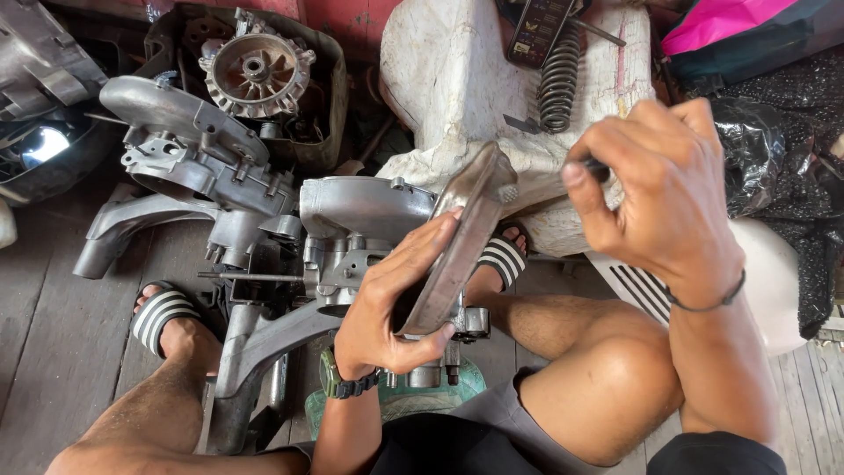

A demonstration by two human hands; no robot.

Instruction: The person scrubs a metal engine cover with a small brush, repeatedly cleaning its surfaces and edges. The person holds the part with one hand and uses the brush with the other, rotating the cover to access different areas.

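Head view, looking down; left hand (pixel 391 303) clamped on grey metal cover plate (pixel 462 242), thumb along near edge, fingers curled over far face, plate held tilted on edge; dark wristwatch (pixel 338 380) on left wrist. Right hand (pixel 659 198) up and right of plate, fingers pinched together on thin dark tool (pixel 563 180); tool tip touching small stud (pixel 508 193) at plate's upper end; cord bracelet (pixel 708 303) on right wrist. Directly beneath left hand: engine casing (pixel 360 220), grey cast metal, with thin rod (pixel 251 277) sticking out to its left. Further left of left hand: second casing with finned flywheel (pixel 257 72). Beyond right hand: white foam block (pixel 448 79) carrying black coil spring (pixel 558 79). 2 striped sandals (pixel 163 312) on plank floor (pixel 35 352), 1 near each knee.
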